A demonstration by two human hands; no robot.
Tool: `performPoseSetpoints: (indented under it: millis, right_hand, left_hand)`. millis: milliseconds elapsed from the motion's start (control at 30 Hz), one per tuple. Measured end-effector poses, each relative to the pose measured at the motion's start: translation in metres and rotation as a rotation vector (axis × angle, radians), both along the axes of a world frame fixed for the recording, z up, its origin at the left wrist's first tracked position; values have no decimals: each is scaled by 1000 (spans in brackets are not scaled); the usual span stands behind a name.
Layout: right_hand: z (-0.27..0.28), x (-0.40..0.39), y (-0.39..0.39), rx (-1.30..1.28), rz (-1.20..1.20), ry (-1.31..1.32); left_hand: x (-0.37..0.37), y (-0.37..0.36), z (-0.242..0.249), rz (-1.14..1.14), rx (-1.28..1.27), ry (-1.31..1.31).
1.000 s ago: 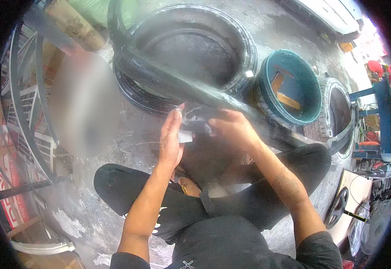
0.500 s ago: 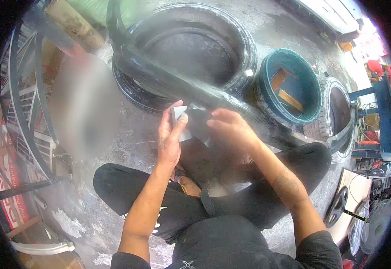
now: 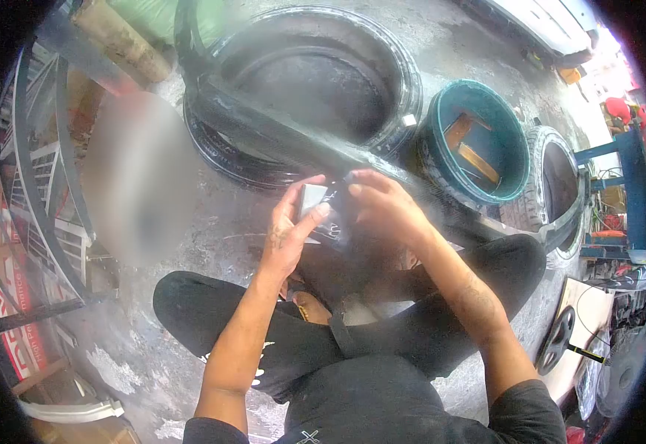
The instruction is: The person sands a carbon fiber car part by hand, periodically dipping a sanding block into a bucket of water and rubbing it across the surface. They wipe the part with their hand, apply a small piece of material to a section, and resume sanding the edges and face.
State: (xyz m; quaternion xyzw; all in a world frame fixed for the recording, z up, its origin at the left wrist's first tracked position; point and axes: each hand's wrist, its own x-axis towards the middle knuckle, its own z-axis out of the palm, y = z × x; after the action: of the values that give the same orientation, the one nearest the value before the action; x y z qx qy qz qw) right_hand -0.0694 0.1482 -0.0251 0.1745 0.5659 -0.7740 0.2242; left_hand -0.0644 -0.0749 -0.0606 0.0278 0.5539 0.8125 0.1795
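My left hand (image 3: 289, 229) is closed around a small light-grey block (image 3: 312, 198), its thumb lying across the front. Against the block is a dark sheet (image 3: 330, 222) with white marks; haze on the lens blurs its outline. Fingers curled, my right hand (image 3: 389, 203) pinches at the sheet's right-hand side, though the exact grip is hard to see. Just beyond both hands, a long black curved panel (image 3: 286, 129), dusty with pale scuffs, lies across a large tyre (image 3: 212, 152).
To the right, a teal bucket (image 3: 432, 148) holds water and wood pieces, beside another tyre (image 3: 537, 159). Metal racks (image 3: 56, 185) stand left. A blue frame (image 3: 634, 185) and a board (image 3: 578, 325) with a black disc are far right. My crossed legs (image 3: 441, 303) are below.
My left hand has shifted slightly right and down with the block, which is now turned at another angle. White marks on the dark sheet now show. My right fingers have moved a little.
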Motion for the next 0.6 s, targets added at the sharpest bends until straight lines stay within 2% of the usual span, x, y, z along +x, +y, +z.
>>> performPoseSetpoints:
  millis: [100,133,167,300,333,433,467,600]
  right_hand:
    - [-15,-5,6,-10,30,21]
    - [-18,-6,5,-163,-31,77]
    - [-21,-6,6,-317,-93,132]
    - [-15,0,0,-258,-11,102]
    - [-27,-2,5,-54,121,154]
    - [-13,1,0,26,97,80]
    - [-2,0,-2,128,67,78]
    - [-7,1,2,142,68,96]
  left_hand:
    - [-2,4,-7,40,72,-21]
    - [-1,4,1,36,193,-80]
    - [0,2,-1,36,192,-80]
    - [-1,1,-1,88,204,-96]
    - [-2,2,-2,99,180,-90]
    - [0,1,-1,101,170,-104]
    - [0,1,0,93,186,-122]
    - [2,-3,-2,63,161,-137]
